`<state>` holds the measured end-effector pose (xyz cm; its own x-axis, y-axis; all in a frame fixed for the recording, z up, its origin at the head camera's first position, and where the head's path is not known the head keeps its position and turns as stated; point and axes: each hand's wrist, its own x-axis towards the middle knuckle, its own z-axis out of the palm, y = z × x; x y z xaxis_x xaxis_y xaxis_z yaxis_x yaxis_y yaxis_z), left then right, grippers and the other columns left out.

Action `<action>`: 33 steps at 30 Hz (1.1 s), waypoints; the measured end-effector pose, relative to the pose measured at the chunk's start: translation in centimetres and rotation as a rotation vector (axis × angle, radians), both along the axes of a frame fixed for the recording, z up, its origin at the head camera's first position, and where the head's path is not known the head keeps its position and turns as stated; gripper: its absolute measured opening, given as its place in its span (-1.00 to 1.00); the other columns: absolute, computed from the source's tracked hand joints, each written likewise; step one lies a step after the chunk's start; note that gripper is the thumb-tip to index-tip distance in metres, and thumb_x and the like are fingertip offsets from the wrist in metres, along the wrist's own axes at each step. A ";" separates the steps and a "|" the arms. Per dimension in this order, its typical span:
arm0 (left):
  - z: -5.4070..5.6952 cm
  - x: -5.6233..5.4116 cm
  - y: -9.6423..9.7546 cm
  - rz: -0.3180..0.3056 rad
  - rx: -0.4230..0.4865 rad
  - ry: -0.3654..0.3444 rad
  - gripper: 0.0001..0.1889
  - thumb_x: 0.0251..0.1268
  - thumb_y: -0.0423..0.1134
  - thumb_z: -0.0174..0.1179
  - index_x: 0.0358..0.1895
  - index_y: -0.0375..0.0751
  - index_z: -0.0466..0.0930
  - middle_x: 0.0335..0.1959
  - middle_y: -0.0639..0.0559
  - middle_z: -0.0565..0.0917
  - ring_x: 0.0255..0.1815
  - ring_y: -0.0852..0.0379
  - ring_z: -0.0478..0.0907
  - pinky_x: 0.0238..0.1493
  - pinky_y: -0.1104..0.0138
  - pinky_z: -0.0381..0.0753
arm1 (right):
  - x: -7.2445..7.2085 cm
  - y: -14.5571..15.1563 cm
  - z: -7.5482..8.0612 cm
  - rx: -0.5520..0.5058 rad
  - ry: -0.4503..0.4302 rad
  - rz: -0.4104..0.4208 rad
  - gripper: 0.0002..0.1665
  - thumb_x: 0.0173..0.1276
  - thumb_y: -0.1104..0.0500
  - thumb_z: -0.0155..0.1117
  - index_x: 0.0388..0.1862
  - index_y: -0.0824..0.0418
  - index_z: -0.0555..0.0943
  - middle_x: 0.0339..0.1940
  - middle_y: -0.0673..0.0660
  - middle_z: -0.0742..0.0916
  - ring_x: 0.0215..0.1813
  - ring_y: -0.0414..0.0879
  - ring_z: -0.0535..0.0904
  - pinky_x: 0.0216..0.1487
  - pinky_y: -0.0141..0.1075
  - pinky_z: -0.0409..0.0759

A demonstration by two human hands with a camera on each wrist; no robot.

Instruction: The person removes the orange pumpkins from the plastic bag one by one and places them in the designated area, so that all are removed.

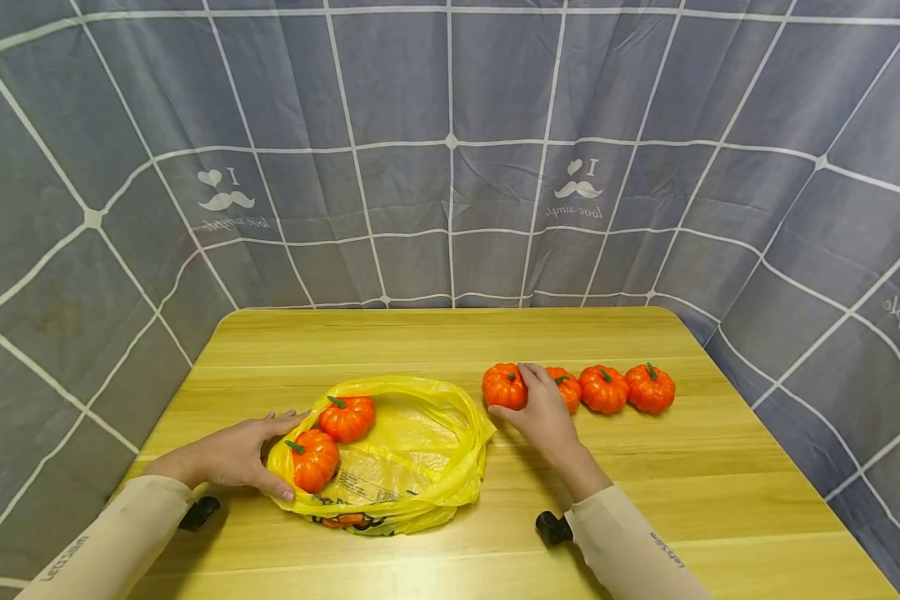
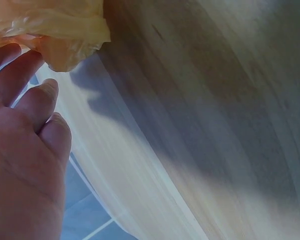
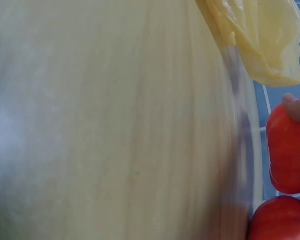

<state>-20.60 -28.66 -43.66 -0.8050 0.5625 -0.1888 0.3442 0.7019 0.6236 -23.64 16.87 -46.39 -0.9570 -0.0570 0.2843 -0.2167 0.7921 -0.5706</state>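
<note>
A yellow plastic bag (image 1: 450, 492) lies with its mouth spread wide on the table. Two small orange pumpkins (image 1: 348, 418) with green stems sit inside, at its left side. My left hand (image 1: 240, 452) rests against the bag's left edge, thumb at the front and fingers spread behind; the left wrist view shows its fingers touching the plastic (image 2: 65, 35). Right of the bag, my right hand (image 1: 546, 417) grips another pumpkin (image 1: 502, 386) between thumb and fingers. Beside it three more pumpkins (image 1: 603, 389) stand in a row, the nearest partly hidden by that hand.
The wooden table (image 1: 450, 342) has rounded back corners. Behind and around it hangs a grey-blue curtain (image 1: 390, 92) with white grid lines. A black wrist device (image 1: 552, 528) shows below the right forearm, another (image 1: 198, 513) by the left.
</note>
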 end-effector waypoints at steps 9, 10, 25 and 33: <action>0.0 0.0 0.0 -0.002 -0.001 -0.007 0.20 -0.15 0.12 0.62 0.53 -0.42 0.18 0.50 -0.58 0.07 0.45 -0.68 -0.18 0.29 -0.50 -0.14 | 0.1 -0.1 -0.3 0.074 0.016 0.021 0.05 0.02 -0.04 0.70 0.34 0.52 0.45 0.34 0.39 0.50 0.37 0.27 0.41 0.35 0.07 0.40; 0.0 0.0 0.0 -0.002 0.000 -0.007 0.20 -0.14 0.12 0.62 0.53 -0.42 0.18 0.50 -0.58 0.06 0.45 -0.68 -0.18 0.28 -0.50 -0.14 | 0.1 -0.1 -0.3 0.078 0.019 0.021 0.05 0.01 -0.03 0.70 0.33 0.52 0.46 0.33 0.39 0.51 0.37 0.27 0.41 0.35 0.08 0.41; 0.1 0.0 0.0 0.001 -0.017 0.000 0.19 -0.14 0.14 0.61 0.53 -0.41 0.19 0.49 -0.57 0.09 0.45 -0.68 -0.15 0.29 -0.50 -0.11 | 0.6 -0.9 1.9 -0.115 0.041 0.014 -0.08 0.17 -0.08 0.58 0.43 0.24 0.45 0.39 0.27 0.51 0.41 0.21 0.39 0.38 0.08 0.37; 0.2 0.1 0.0 0.001 -0.012 -0.002 0.18 -0.14 0.14 0.61 0.52 -0.40 0.21 0.50 -0.56 0.08 0.45 -0.68 -0.16 0.29 -0.50 -0.12 | 0.8 -1.8 2.7 -0.142 0.049 0.066 -0.02 0.12 -0.15 0.60 0.45 0.20 0.45 0.43 0.22 0.49 0.43 0.18 0.38 0.38 0.09 0.37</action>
<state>-20.49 -28.62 -43.46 -0.8052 0.5592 -0.1973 0.3421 0.7098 0.6158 -22.85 15.02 -43.72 -0.9374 -0.0755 0.3400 -0.2959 0.6874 -0.6632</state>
